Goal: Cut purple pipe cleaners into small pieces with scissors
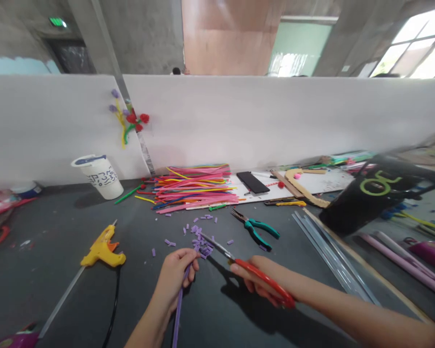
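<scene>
My left hand (179, 273) is closed around a bundle of purple pipe cleaners (178, 314), whose long ends hang down toward the bottom edge. My right hand (263, 278) grips a pair of scissors with red handles (264, 276). Their blades point left and lie just above the pile of short purple pieces (203, 247). Several more cut pieces are scattered around that pile on the dark table. The tip of the bundle shows only a little beyond my left fingers, close to the pile.
A yellow glue gun (103, 249) lies left, its black cord trailing down. Teal-handled pliers (255, 227) rest beyond the scissors. Colourful pipe cleaners (195, 188), a white cup (99, 178) and a black phone (253, 182) lie farther back. A large black bottle (362, 195) leans at right beside clear glue sticks (333, 256).
</scene>
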`<action>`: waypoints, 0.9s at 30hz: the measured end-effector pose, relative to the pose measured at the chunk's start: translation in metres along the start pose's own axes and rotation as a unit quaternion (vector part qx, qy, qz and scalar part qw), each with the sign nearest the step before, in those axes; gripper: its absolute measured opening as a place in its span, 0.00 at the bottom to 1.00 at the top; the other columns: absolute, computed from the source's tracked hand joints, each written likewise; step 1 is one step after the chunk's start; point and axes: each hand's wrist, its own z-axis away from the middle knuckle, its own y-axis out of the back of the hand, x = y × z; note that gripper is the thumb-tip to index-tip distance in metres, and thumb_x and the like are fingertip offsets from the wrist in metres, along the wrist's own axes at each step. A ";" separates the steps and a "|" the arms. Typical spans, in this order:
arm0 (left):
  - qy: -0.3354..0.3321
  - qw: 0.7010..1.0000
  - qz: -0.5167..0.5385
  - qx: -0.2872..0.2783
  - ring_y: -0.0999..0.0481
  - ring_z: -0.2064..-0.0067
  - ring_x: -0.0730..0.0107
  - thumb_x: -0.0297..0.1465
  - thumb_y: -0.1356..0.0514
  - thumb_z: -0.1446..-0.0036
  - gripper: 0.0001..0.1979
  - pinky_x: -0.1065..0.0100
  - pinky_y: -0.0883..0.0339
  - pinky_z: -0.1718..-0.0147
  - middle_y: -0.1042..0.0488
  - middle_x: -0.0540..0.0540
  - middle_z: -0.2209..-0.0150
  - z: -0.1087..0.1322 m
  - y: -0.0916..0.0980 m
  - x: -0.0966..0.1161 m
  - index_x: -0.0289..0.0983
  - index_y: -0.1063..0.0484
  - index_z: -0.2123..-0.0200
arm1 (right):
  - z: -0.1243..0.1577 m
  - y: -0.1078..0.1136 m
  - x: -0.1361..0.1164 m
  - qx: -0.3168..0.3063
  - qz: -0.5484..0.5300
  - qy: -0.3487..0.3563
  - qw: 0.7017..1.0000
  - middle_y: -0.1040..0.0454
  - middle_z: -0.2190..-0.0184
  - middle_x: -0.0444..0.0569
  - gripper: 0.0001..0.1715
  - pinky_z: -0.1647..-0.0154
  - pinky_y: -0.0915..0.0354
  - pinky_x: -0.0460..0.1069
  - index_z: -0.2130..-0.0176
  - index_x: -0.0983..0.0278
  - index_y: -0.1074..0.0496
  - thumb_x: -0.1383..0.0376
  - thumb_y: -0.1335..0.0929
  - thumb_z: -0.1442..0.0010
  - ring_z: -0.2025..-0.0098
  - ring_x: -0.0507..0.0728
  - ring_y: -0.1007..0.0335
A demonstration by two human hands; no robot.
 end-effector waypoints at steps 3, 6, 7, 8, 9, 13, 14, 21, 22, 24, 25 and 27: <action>-0.002 0.999 0.000 -0.044 0.40 0.89 0.83 0.35 0.41 0.54 0.11 0.81 0.52 0.92 0.32 0.52 0.85 0.003 -0.005 -0.001 0.31 0.30 0.75 | -0.002 -0.002 -0.008 0.037 -0.040 0.065 0.996 0.47 0.96 0.35 0.18 0.93 0.52 0.41 0.80 0.64 0.39 0.56 0.41 0.45 0.94 0.47 0.51; -0.004 0.994 -0.011 -0.105 0.36 0.87 0.81 0.36 0.41 0.54 0.11 0.80 0.48 0.91 0.30 0.51 0.84 0.008 -0.012 -0.003 0.32 0.31 0.75 | -0.008 -0.012 -0.016 0.076 -0.070 0.134 0.986 0.44 0.93 0.35 0.10 0.90 0.50 0.40 0.77 0.64 0.40 0.62 0.39 0.48 0.91 0.46 0.48; -0.006 0.993 -0.018 -0.119 0.36 0.87 0.80 0.36 0.41 0.53 0.12 0.79 0.47 0.91 0.30 0.51 0.84 0.010 -0.014 -0.003 0.32 0.31 0.76 | -0.011 -0.015 -0.018 0.082 -0.079 0.150 0.982 0.43 0.92 0.35 0.08 0.88 0.48 0.40 0.76 0.63 0.40 0.62 0.38 0.49 0.89 0.46 0.45; -0.008 0.992 -0.026 -0.126 0.36 0.87 0.80 0.36 0.42 0.53 0.12 0.79 0.47 0.91 0.30 0.51 0.84 0.011 -0.015 -0.003 0.32 0.31 0.77 | -0.015 -0.018 -0.020 0.085 -0.087 0.166 0.979 0.41 0.90 0.35 0.07 0.87 0.47 0.40 0.76 0.63 0.40 0.63 0.37 0.50 0.88 0.47 0.43; -0.010 0.991 -0.033 -0.130 0.36 0.87 0.80 0.36 0.42 0.53 0.12 0.79 0.47 0.91 0.30 0.50 0.84 0.011 -0.015 -0.002 0.32 0.31 0.78 | -0.019 -0.020 -0.021 0.086 -0.094 0.178 0.976 0.40 0.89 0.35 0.07 0.86 0.45 0.40 0.75 0.63 0.40 0.63 0.36 0.51 0.87 0.47 0.41; -0.020 0.989 -0.051 -0.135 0.36 0.88 0.81 0.36 0.43 0.52 0.13 0.80 0.48 0.91 0.30 0.50 0.84 0.012 -0.013 0.000 0.32 0.33 0.80 | -0.029 -0.024 -0.022 0.094 -0.100 0.202 0.970 0.37 0.88 0.37 0.05 0.84 0.44 0.41 0.76 0.64 0.38 0.65 0.36 0.53 0.85 0.49 0.38; -0.023 0.989 -0.056 -0.136 0.36 0.88 0.82 0.36 0.43 0.52 0.13 0.80 0.48 0.92 0.30 0.50 0.84 0.013 -0.013 0.001 0.32 0.33 0.80 | -0.030 -0.024 -0.022 0.096 -0.098 0.203 0.970 0.37 0.88 0.37 0.04 0.85 0.44 0.41 0.76 0.64 0.38 0.65 0.36 0.53 0.85 0.49 0.38; -0.017 0.987 -0.068 -0.147 0.39 0.90 0.82 0.36 0.43 0.53 0.14 0.80 0.49 0.92 0.31 0.50 0.87 0.015 -0.017 0.004 0.32 0.33 0.82 | -0.028 -0.027 -0.024 0.109 -0.090 0.212 0.967 0.39 0.88 0.36 0.03 0.89 0.46 0.40 0.78 0.64 0.40 0.69 0.38 0.54 0.87 0.48 0.39; -0.014 0.987 -0.060 -0.148 0.38 0.90 0.82 0.36 0.42 0.53 0.13 0.79 0.48 0.92 0.30 0.50 0.86 0.015 -0.017 0.004 0.32 0.33 0.81 | -0.027 -0.026 -0.025 0.111 -0.089 0.216 0.966 0.39 0.88 0.36 0.03 0.88 0.45 0.40 0.78 0.64 0.40 0.70 0.38 0.54 0.87 0.48 0.39; -0.008 0.988 -0.043 -0.150 0.36 0.88 0.81 0.36 0.42 0.54 0.12 0.79 0.46 0.91 0.29 0.49 0.84 0.015 -0.016 0.005 0.32 0.32 0.80 | -0.026 -0.022 -0.026 0.114 -0.083 0.223 0.965 0.39 0.88 0.36 0.03 0.88 0.45 0.39 0.78 0.64 0.40 0.70 0.38 0.54 0.87 0.48 0.39; -0.004 0.988 -0.036 -0.148 0.35 0.88 0.80 0.36 0.41 0.54 0.12 0.79 0.45 0.91 0.29 0.49 0.84 0.015 -0.016 0.005 0.32 0.32 0.80 | -0.025 -0.020 -0.026 0.115 -0.080 0.225 0.964 0.39 0.88 0.36 0.04 0.88 0.45 0.39 0.78 0.64 0.40 0.70 0.38 0.54 0.86 0.48 0.38; 0.005 0.989 -0.024 -0.143 0.35 0.88 0.80 0.36 0.41 0.54 0.12 0.79 0.44 0.91 0.29 0.49 0.83 0.015 -0.015 0.004 0.32 0.32 0.79 | -0.024 -0.016 -0.027 0.118 -0.072 0.227 0.964 0.39 0.88 0.36 0.03 0.87 0.45 0.39 0.77 0.64 0.41 0.70 0.38 0.54 0.87 0.48 0.38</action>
